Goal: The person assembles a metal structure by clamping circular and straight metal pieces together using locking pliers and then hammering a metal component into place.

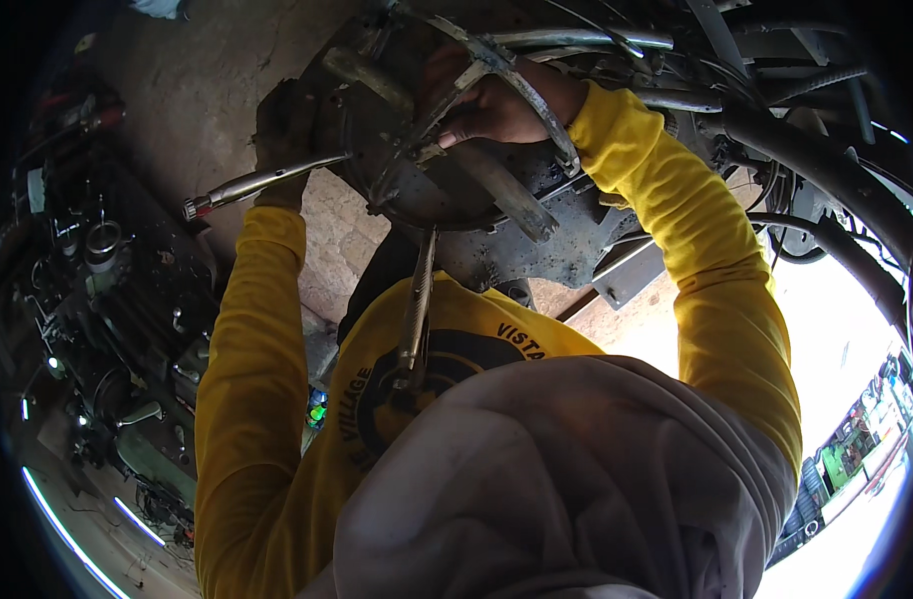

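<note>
A dark round metal plate (432,200), with tube stubs and flat curved struts on it, is held up in front of me. My right hand (501,108) reaches over it from the right, thumb and fingers closed on a flat metal strut (455,92). In deep shadow, my left hand (285,125) grips the plate's left edge; its fingers are hard to make out. Locking pliers (262,185) stick out from the plate's left rim, close below that hand. A second pair of locking pliers (417,309) hangs from the near rim, pointing toward my yellow shirt.
Dark engine-like machinery (107,329) stands along the left. Metal tubes and frame parts (826,170) crowd the upper right. Concrete floor (167,110) shows beyond my left hand. Sunlit ground (826,339) lies at right, with more parts (846,459) at its edge.
</note>
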`<state>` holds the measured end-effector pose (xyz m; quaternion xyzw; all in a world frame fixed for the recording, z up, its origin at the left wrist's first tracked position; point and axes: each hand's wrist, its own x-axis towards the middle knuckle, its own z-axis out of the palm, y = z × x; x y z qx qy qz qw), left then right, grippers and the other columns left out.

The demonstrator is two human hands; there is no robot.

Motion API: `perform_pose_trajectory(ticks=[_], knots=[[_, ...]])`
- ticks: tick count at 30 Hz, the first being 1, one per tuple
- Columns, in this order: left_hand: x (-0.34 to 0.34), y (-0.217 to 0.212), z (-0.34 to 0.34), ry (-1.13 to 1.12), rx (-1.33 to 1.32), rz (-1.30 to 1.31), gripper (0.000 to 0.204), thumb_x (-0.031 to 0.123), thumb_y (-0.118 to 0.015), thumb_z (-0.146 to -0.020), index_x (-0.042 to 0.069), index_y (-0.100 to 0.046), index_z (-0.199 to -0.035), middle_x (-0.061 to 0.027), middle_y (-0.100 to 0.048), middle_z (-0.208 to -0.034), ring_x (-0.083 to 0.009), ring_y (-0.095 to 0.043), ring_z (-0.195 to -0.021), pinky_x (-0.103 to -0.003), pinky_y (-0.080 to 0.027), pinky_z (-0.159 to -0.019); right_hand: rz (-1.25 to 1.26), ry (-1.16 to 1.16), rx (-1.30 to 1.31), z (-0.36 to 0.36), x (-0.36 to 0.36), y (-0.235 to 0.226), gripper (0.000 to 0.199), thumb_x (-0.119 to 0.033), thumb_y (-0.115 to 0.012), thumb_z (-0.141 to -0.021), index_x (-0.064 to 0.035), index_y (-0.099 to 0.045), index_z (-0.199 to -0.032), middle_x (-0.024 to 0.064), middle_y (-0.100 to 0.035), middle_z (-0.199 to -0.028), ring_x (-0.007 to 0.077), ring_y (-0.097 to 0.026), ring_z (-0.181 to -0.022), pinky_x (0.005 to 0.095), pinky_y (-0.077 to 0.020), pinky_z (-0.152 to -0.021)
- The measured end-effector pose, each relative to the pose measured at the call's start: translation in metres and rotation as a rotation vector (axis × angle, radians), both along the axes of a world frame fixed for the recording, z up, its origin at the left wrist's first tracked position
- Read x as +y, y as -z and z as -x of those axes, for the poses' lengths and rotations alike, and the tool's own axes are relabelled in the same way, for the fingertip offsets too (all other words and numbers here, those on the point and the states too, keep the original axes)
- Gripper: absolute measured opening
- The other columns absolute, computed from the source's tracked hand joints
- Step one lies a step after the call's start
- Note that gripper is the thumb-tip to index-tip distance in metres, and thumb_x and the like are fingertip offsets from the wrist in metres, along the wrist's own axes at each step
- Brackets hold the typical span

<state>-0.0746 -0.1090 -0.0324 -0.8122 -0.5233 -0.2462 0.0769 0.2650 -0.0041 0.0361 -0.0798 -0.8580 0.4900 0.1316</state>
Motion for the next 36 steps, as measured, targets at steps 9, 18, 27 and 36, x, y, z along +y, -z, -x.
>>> perform_pose_trajectory(ticks=[9,18,27,36], knots=[[-0.001,0.001,-0.001,-0.004,0.000,-0.029,0.059,0.016,-0.080,-0.076,0.015,-0.054,-0.129,-0.0249,-0.047,-0.130,-0.0425,-0.055,-0.117,-0.046,-0.053,-0.094,-0.100,0.595,-0.061,-0.082,0.032,-0.061,0.032,-0.023,-0.076,-0.079,-0.0050,-0.068,-0.104,0.0164,-0.066,-0.093,0.0352,-0.063,-0.086,0.0426,-0.0524,-0.078],[-0.001,0.005,0.001,-0.018,0.015,-0.038,0.066,0.019,-0.081,-0.076,0.022,-0.051,-0.135,-0.0237,-0.047,-0.130,-0.0439,-0.055,-0.116,-0.047,-0.053,-0.094,-0.384,0.739,-0.267,-0.140,0.013,-0.056,0.026,-0.023,-0.074,-0.084,-0.0056,-0.069,-0.102,0.0125,-0.069,-0.093,0.0303,-0.069,-0.082,0.0368,-0.0538,-0.073],[0.004,0.024,-0.004,-0.332,-0.789,0.315,0.053,0.017,-0.075,-0.085,0.007,-0.052,-0.131,-0.0157,-0.055,-0.126,-0.0286,-0.056,-0.116,-0.038,-0.049,-0.100,-0.586,0.785,-0.256,-0.109,0.033,-0.062,0.030,-0.018,-0.075,-0.080,-0.0049,-0.068,-0.106,0.0152,-0.067,-0.089,0.0330,-0.063,-0.083,0.0420,-0.0524,-0.075],[-0.001,0.019,-0.014,-0.318,-1.230,0.382,0.052,0.020,-0.075,-0.086,0.003,-0.051,-0.129,-0.0106,-0.058,-0.123,-0.0202,-0.056,-0.115,-0.034,-0.048,-0.100,-0.653,0.666,-0.868,-0.073,0.069,-0.027,0.035,-0.025,-0.056,-0.095,-0.0108,-0.059,-0.127,0.0195,-0.067,-0.107,0.0343,-0.064,-0.103,0.0436,-0.0481,-0.091]])
